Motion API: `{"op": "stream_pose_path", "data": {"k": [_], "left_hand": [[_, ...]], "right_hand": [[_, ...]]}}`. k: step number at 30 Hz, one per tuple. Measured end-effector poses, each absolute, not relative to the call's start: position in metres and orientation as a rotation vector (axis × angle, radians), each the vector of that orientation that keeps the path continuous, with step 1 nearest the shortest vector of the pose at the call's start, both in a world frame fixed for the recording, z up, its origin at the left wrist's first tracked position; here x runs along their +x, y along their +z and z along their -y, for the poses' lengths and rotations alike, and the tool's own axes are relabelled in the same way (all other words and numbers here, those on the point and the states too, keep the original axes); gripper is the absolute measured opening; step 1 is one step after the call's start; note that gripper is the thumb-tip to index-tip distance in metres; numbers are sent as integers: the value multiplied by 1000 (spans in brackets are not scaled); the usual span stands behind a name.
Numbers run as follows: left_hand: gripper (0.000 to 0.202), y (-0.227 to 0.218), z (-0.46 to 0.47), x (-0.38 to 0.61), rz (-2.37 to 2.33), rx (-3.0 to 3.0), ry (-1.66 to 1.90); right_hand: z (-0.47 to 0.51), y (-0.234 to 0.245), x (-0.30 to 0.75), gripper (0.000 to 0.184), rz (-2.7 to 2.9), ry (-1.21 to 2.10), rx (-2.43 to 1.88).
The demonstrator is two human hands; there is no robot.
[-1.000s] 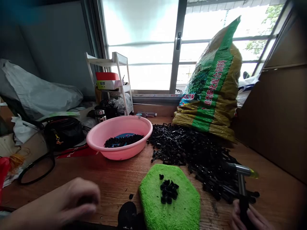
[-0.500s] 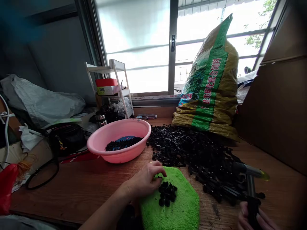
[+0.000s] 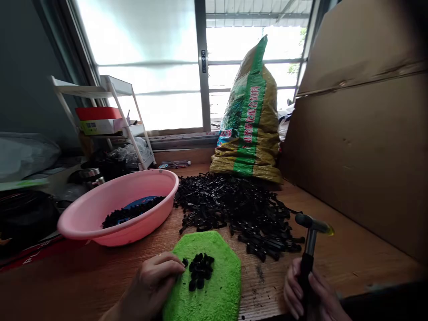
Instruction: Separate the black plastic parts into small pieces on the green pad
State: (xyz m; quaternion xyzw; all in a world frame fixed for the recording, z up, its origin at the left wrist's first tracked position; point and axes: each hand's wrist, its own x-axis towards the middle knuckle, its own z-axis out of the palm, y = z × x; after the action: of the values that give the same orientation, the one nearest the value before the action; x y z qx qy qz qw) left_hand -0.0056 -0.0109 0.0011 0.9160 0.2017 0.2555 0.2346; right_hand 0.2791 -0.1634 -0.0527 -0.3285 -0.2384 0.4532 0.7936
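Observation:
A small cluster of black plastic parts (image 3: 201, 271) lies on a fuzzy green pad (image 3: 217, 298). My left hand (image 3: 155, 281) is at the pad's left edge, thumb and fingers pinched together. At its fingertips shows a small black part (image 3: 185, 262), apart from the cluster. My right hand (image 3: 309, 287) is closed round the black handle of a hammer (image 3: 310, 240), held upright to the right of the pad. The hammer's head has one dark face and one yellow, translucent face.
A large heap of black plastic parts (image 3: 230, 200) spreads behind the pad. To the left stands a pink basin (image 3: 113, 191) with more black pieces inside. A tall green and gold sack (image 3: 249, 120) stands behind the heap. Cardboard (image 3: 354, 147) walls off the right side.
My view has turned to the right. My left hand has drawn back from beside the cluster to the pad's left edge. The hammer is still in my right hand and now stands more fully in view.

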Motion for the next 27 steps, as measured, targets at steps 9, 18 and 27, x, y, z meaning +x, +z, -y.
{"op": "stream_pose_path", "data": {"k": [9,18,27], "left_hand": [[19,62,-2,101,-414,2779,618],[27,20,-20,218,-123,3202,250],[27,39,-50,211,-526,1901,684]], "right_hand": [[163,-52,279,19,542,905,-654],[152,-64,292,19,551,943,-666],[154,-63,292,18,508,973,-644]]}}
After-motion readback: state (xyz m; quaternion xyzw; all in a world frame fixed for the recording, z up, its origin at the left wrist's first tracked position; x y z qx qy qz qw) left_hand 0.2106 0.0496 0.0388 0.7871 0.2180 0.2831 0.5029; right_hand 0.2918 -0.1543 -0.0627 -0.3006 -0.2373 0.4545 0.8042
